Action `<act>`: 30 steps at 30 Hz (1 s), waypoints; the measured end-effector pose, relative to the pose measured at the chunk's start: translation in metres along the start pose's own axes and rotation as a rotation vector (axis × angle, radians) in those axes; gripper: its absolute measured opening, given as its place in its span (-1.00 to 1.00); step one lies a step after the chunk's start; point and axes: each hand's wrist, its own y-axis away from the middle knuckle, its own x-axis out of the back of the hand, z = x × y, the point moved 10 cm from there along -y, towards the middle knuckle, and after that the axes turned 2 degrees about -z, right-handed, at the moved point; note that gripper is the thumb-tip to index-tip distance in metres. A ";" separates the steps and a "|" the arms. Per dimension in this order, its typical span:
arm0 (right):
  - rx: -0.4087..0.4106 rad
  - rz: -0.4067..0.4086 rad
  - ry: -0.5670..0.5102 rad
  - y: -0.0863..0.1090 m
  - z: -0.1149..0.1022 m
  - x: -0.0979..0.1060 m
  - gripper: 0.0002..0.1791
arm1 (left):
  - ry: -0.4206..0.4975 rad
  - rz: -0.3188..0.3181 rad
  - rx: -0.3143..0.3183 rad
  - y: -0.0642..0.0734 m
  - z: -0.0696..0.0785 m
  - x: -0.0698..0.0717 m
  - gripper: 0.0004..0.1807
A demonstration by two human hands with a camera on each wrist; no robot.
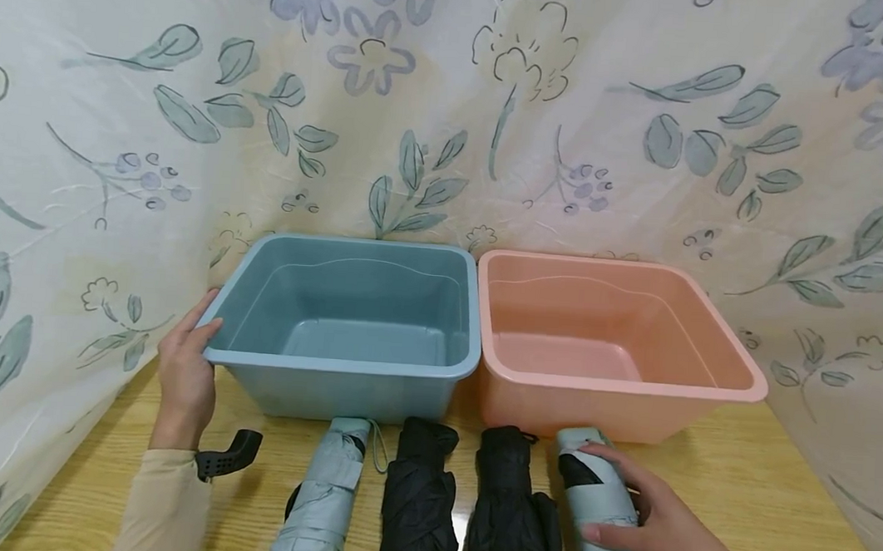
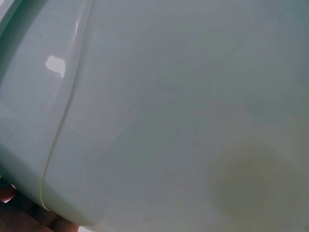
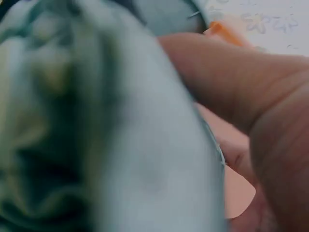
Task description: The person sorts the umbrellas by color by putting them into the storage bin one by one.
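Note:
My left hand [image 1: 187, 374] holds the left rim of a blue plastic bin [image 1: 347, 365], its thumb at the rim's front corner. In the left wrist view the bin's pale outer wall [image 2: 169, 121] fills nearly everything, and part of the hand [image 2: 29, 217] shows at the lower left. My right hand [image 1: 657, 516] grips a folded light blue umbrella [image 1: 602, 492] with a black band, thumb on one side and fingers over the other. Close up in the right wrist view, the umbrella's fabric [image 3: 154, 145] is blurred beside the thumb [image 3: 217, 72].
A pink bin [image 1: 623, 386] stands right of the blue one. In front lie two folded black umbrellas, one left [image 1: 418, 507] and one right [image 1: 515, 512], and another light blue umbrella [image 1: 325, 494]. A floral sheet [image 1: 436, 100] hangs behind the wooden table [image 1: 760, 484].

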 end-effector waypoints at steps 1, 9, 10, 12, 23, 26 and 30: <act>-0.005 0.002 -0.019 0.002 -0.002 0.001 -0.06 | 0.000 -0.001 0.000 0.000 0.000 0.000 -0.47; -0.045 -0.026 -0.197 0.022 -0.021 -0.002 -0.09 | -0.021 -0.014 -0.015 -0.001 0.002 -0.003 -0.47; -0.032 -0.031 -0.215 0.024 -0.026 -0.004 -0.10 | -0.018 -0.016 -0.016 -0.001 0.002 -0.002 -0.47; 0.002 -0.046 -0.249 0.028 -0.037 -0.010 -0.12 | -0.023 -0.014 -0.014 -0.001 0.001 -0.002 -0.47; 0.273 0.013 -0.197 0.029 -0.131 -0.041 -0.09 | -0.049 -0.011 -0.007 0.001 0.000 0.001 -0.46; 0.337 0.043 -0.150 0.022 -0.164 -0.046 -0.09 | -0.056 -0.019 -0.011 0.002 0.000 0.001 -0.46; 0.480 0.034 -0.110 0.006 -0.205 -0.051 -0.08 | -0.056 -0.029 -0.013 0.002 0.000 0.001 -0.46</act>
